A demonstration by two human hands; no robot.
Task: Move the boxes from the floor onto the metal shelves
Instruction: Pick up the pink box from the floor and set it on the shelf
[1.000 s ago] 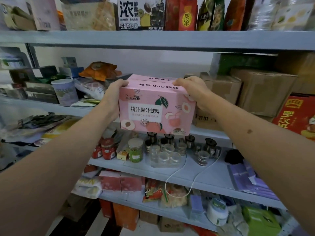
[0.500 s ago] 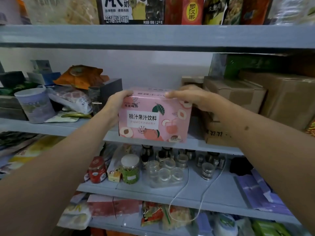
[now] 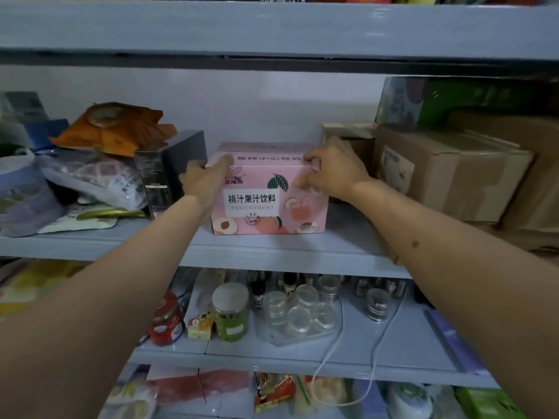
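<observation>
A pink juice box [image 3: 266, 204] with peach pictures and Chinese print stands on the grey metal shelf [image 3: 272, 252], in the gap between a black box and brown cartons. My left hand [image 3: 205, 179] grips its upper left corner. On the upper right corner rests my right hand [image 3: 332, 170], fingers curled over the top edge. The box's bottom sits flat on the shelf board.
A black box [image 3: 169, 173] stands close on the left, with bags and an orange packet [image 3: 118, 128] beyond it. Brown cartons [image 3: 447, 173] fill the right. The upper shelf [image 3: 272, 28] hangs overhead. Jars [image 3: 230, 313] and clear lids [image 3: 299, 316] crowd the shelf below.
The pink box went from being held in the air in front of the shelf to standing further back on the shelf board. Both hands stayed on its top corners.
</observation>
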